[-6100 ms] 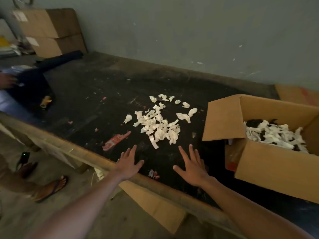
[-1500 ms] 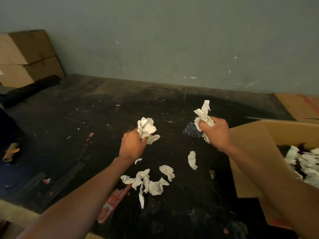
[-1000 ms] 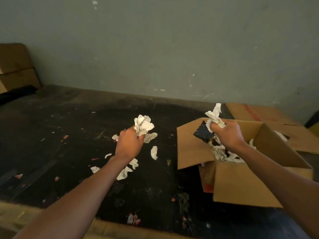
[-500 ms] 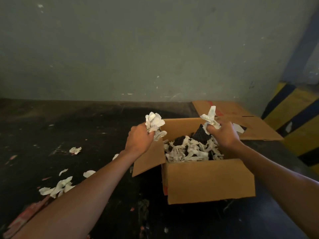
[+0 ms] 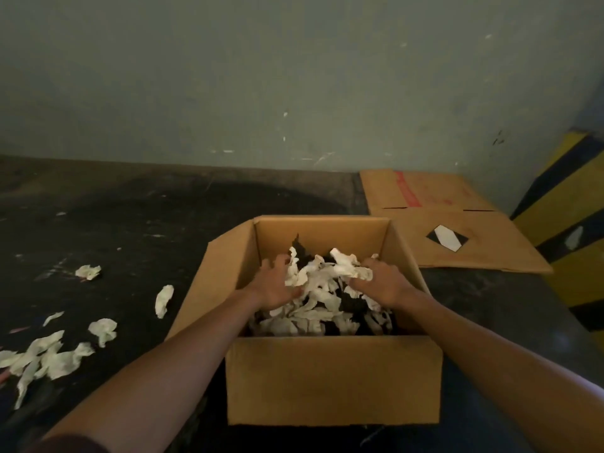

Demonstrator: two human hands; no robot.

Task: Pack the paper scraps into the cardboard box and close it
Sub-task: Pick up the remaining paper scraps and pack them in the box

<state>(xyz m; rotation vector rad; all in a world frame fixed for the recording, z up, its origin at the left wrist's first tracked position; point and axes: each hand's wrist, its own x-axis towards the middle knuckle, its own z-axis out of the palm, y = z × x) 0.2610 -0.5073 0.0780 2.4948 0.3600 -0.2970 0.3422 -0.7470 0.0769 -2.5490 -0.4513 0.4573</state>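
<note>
Dropping step: both hands are reaching down inside the cardboard box (image 5: 333, 380), which is sitting open on the dark tabletop (image 5: 130, 223).
Left hand (image 5: 277, 289): fingers are spreading loosely over the pile, apparently gripping nothing.
Right hand (image 5: 382, 286): fingers are curling on a white wad, partly loosened; whether it is letting go, I cannot tell.
Paper scraps (image 5: 313, 305): most are lying inside the box, mixed with dark pieces.
Loose scraps (image 5: 49, 358): several are lying on the tabletop, left of the box.
Flat cardboard (image 5: 457, 237): lying behind the box on the right.
Next move: probably emptying both hands, then gathering the left-side scraps before folding the flaps.
</note>
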